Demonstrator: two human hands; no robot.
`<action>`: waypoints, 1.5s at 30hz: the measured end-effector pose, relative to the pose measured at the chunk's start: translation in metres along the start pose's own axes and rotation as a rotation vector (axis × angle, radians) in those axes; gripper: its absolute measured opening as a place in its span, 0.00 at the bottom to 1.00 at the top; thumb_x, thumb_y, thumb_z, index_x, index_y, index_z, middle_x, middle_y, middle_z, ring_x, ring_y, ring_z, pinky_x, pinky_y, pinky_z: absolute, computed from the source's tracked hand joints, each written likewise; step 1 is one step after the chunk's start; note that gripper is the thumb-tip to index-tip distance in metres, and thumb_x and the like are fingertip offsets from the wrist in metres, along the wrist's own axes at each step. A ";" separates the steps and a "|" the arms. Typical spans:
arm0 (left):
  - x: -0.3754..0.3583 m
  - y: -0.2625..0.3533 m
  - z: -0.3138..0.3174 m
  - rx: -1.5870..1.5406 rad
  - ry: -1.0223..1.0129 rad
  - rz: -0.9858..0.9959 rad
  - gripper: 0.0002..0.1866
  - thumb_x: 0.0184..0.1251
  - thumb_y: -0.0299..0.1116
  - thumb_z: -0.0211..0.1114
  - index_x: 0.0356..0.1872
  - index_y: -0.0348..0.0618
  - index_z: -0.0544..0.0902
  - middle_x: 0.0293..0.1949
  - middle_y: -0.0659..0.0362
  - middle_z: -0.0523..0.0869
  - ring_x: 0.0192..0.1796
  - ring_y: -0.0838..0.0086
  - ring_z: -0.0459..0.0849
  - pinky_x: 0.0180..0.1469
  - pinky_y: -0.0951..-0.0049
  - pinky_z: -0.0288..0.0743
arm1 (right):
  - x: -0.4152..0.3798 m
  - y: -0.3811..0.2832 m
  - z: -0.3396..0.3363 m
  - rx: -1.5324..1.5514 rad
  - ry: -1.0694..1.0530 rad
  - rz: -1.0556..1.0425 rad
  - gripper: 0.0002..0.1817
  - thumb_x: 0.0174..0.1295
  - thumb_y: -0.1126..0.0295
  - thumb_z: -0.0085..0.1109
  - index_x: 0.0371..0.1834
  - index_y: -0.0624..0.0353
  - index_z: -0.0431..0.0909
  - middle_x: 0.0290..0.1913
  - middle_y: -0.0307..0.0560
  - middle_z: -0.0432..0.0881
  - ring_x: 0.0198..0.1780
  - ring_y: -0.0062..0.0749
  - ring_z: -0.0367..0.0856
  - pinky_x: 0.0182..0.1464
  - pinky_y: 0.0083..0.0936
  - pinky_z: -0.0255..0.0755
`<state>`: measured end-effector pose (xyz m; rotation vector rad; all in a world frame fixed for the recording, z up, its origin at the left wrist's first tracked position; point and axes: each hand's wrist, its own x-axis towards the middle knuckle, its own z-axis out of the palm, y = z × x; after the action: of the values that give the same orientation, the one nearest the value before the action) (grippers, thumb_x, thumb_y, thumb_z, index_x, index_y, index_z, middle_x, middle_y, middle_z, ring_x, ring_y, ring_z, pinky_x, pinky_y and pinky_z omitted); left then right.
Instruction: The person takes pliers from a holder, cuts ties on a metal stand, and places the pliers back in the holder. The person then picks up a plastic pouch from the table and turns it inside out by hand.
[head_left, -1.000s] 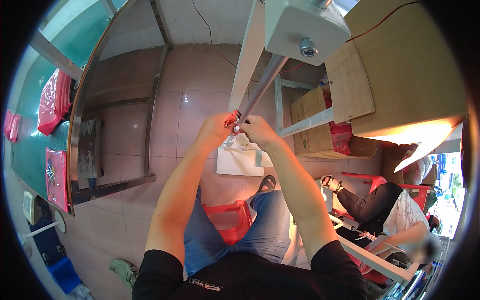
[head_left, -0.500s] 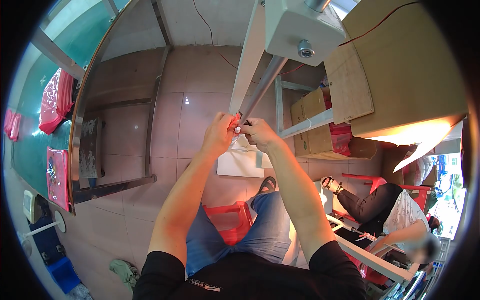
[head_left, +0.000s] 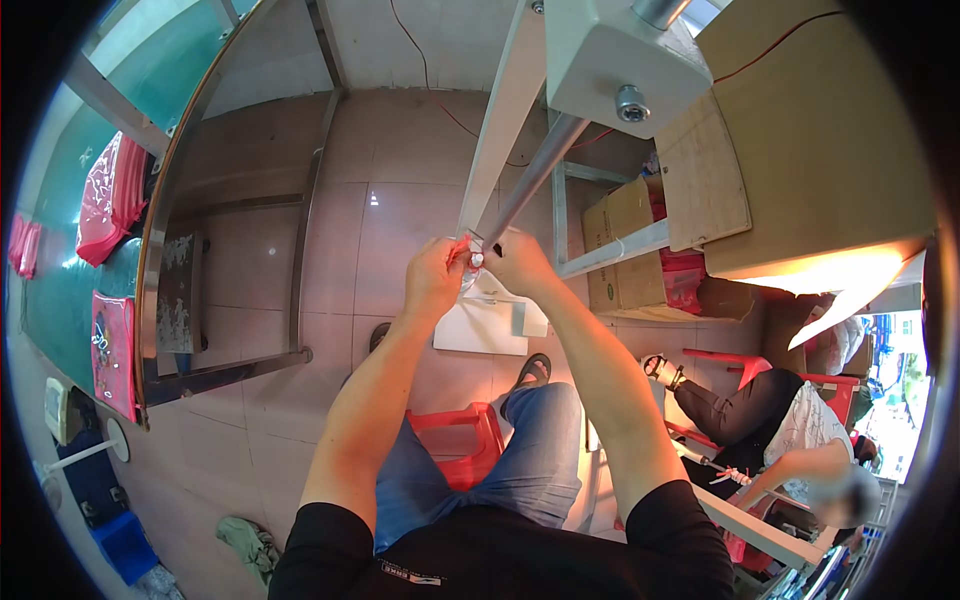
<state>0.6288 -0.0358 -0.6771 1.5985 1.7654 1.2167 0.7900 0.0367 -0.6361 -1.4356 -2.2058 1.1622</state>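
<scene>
At the lower end of a slanted metal rod (head_left: pixel 545 175), both my hands are close together. My left hand (head_left: pixel 436 278) pinches a small piece of red material (head_left: pixel 463 245). A small white piece (head_left: pixel 477 260) shows between the hands, beside the red. My right hand (head_left: pixel 520 264) is closed at the rod's end, its fingertips mostly hidden; a bit of black shows by its fingers, and I cannot tell what it grips. Above, the rod meets a white machine head (head_left: pixel 625 70) with a bolt. Under my hands is a white base (head_left: pixel 480 330).
On the left, a green-topped table (head_left: pixel 60 300) carries stacks of pink-red bags (head_left: pixel 112 200). Cardboard boxes (head_left: pixel 830 150) stand at the right, one below with red bags inside. Between my legs is a red stool (head_left: pixel 460 440). Another person (head_left: pixel 800 430) sits at the lower right.
My right hand has turned and moved slightly up and right, so its fingertips show less. My left hand stays at nearly the same place. The view has shifted a little.
</scene>
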 end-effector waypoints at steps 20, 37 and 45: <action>-0.025 0.011 0.002 -0.934 0.061 -0.717 0.09 0.72 0.39 0.64 0.44 0.46 0.83 0.29 0.70 0.82 0.22 0.91 0.66 0.21 0.84 0.57 | -0.016 0.029 0.014 0.305 -0.024 0.084 0.13 0.64 0.67 0.62 0.46 0.63 0.82 0.32 0.41 0.81 0.33 0.22 0.75 0.37 0.24 0.70; -0.019 0.011 0.035 -1.660 0.212 -0.800 0.11 0.77 0.44 0.58 0.40 0.49 0.79 0.31 0.69 0.81 0.21 0.86 0.64 0.21 0.83 0.57 | -0.022 0.009 0.048 1.098 0.282 0.416 0.08 0.67 0.70 0.59 0.39 0.64 0.77 0.29 0.37 0.76 0.20 0.14 0.63 0.20 0.20 0.56; -0.001 0.011 0.033 -1.458 0.229 -0.818 0.12 0.76 0.44 0.60 0.40 0.47 0.78 0.25 0.68 0.79 0.22 0.85 0.69 0.21 0.82 0.59 | -0.017 -0.003 0.055 0.567 0.526 0.295 0.07 0.66 0.70 0.59 0.37 0.65 0.78 0.30 0.39 0.78 0.29 0.22 0.73 0.32 0.25 0.68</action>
<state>0.6612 -0.0277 -0.6846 -0.0931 0.8615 1.5698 0.7631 -0.0054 -0.6658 -1.5932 -1.2196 1.1884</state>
